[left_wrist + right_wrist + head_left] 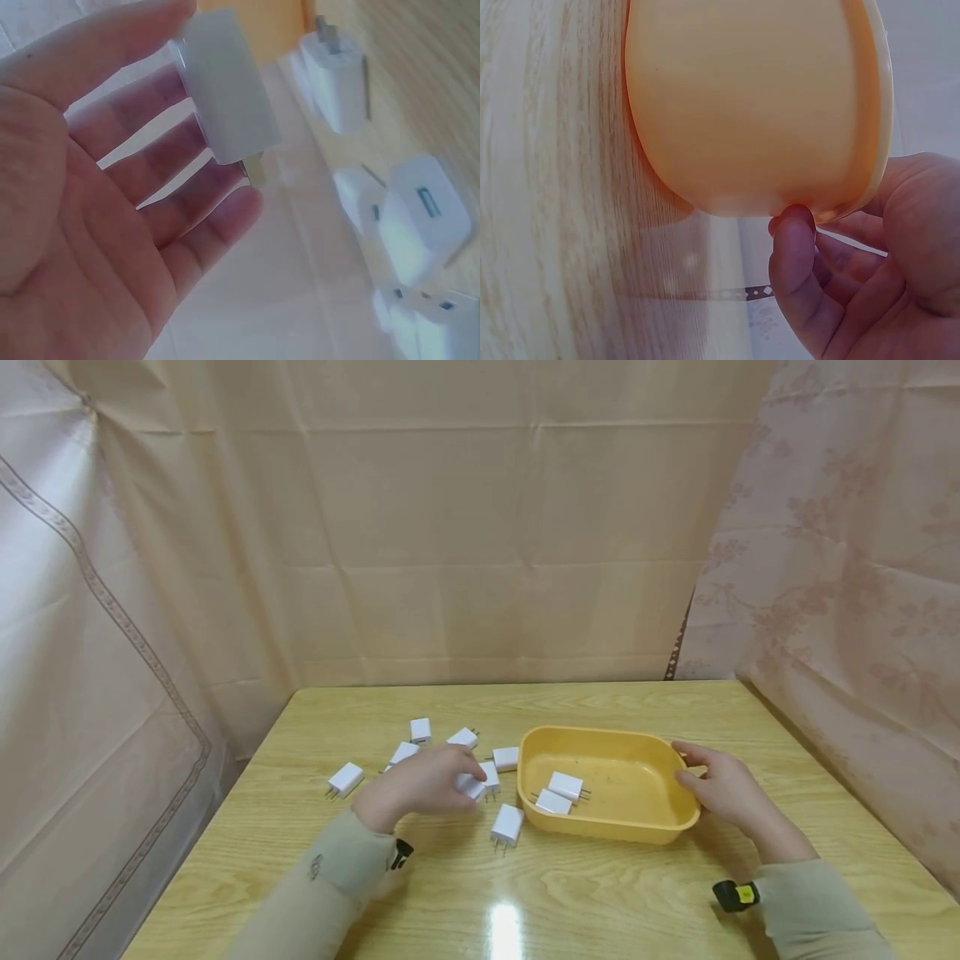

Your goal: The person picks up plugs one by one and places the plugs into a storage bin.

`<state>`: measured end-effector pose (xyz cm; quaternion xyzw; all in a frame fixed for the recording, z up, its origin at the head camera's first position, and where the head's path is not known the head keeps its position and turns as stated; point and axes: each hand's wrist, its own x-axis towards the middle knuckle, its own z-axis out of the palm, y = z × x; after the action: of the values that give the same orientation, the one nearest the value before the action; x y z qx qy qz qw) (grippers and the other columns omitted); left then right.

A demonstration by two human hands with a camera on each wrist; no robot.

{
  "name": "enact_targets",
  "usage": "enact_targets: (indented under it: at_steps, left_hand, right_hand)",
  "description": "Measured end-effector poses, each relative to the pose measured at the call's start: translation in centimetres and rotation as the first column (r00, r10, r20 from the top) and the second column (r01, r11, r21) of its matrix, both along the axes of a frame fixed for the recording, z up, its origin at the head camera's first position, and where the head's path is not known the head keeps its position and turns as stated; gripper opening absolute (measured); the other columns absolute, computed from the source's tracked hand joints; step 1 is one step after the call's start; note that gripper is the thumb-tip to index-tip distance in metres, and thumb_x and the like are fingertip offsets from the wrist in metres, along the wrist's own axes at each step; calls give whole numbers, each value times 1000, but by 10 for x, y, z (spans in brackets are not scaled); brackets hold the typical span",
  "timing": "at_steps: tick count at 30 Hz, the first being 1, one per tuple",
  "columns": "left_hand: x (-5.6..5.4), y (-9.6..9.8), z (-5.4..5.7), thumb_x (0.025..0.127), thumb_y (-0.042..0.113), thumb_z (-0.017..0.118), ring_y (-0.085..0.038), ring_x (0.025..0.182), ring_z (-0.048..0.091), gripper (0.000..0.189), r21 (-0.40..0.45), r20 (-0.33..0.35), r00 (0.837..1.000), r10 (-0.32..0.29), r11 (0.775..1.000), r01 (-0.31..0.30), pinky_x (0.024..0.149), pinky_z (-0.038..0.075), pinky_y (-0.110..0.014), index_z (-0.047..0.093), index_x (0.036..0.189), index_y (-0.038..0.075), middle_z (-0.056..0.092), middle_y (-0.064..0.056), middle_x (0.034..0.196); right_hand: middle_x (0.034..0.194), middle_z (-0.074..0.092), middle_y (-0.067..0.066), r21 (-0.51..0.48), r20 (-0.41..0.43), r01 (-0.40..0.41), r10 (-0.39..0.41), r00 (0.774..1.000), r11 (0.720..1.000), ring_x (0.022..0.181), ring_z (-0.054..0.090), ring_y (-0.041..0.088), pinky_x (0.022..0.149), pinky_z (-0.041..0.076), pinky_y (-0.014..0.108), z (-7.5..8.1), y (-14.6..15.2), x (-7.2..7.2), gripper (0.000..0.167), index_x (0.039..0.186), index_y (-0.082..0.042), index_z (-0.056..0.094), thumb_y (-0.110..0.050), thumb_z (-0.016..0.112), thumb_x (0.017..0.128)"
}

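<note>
My left hand (427, 781) pinches a white charger plug (229, 90) between thumb and fingers; its metal prong shows at the lower end in the left wrist view. This hand hovers over the scattered chargers, left of the yellow plastic basket (633, 781). Two white chargers (566, 785) lie inside the basket, at its left end. My right hand (723, 787) grips the basket's right end, thumb and fingers on either side of the rim. From the right wrist, the basket's outer wall (742, 105) fills much of the view, and its inside is hidden.
Several loose white chargers lie on the wooden table (600, 893): one at far left (346, 778), one at the back (420, 730), one by the basket's front left corner (507, 825). Another (506, 758) is close to the basket's left wall. Curtains (480, 527) hang behind and beside the table.
</note>
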<state>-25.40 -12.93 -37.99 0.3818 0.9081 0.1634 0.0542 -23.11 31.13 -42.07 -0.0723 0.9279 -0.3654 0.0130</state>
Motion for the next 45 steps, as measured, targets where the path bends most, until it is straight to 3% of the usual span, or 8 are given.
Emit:
enact_targets:
  at_steps: [7,14,24,33,40,45]
  left_hand:
    - [-4,15,9,86,19,78,-15,100,62,28,7,-77,996,-36,999,36,85,53,-32,78,114,12,68,-1,112]
    - [-6,29,15,89,25,76,-13,101,63,30,8,-63,998,-14,1000,15,86,53,-32,77,117,17,68,1,118]
    - [-11,47,21,91,24,75,-12,98,62,33,26,-18,999,-28,999,28,83,53,-27,74,122,11,66,0,118]
    - [-16,65,22,91,26,77,-11,98,61,34,54,23,999,-26,998,25,82,53,-27,73,123,14,65,1,121]
    - [-24,80,21,91,29,76,-9,92,60,34,15,-27,999,-41,999,42,76,51,-24,74,122,14,65,4,112]
    - [-27,88,23,91,27,75,-9,95,60,30,7,-47,997,-68,998,68,81,51,-24,75,118,14,67,4,111]
  right_hand:
    - [130,51,40,12,6,-3,3,1000,1000,73,63,21,55,58,36,0,1,-1,56,150,9,39,-12,60,102]
    - [129,51,40,13,3,-9,9,1000,1000,69,63,20,53,58,34,-1,1,-2,56,149,10,39,-10,60,101]
    - [128,52,40,31,-1,-11,11,1000,999,67,61,20,53,57,36,0,1,-3,56,148,10,40,-11,60,101]
    - [130,50,40,9,25,-5,5,1000,1000,71,63,21,55,59,35,1,0,-3,56,149,10,39,-10,60,101]
    - [130,50,40,4,33,-5,5,999,1000,71,63,21,56,59,36,0,0,-3,56,149,10,39,-8,59,100]
    - [130,50,40,12,21,-7,6,1000,1000,66,61,21,55,58,37,1,0,-3,56,149,10,39,-8,59,100]
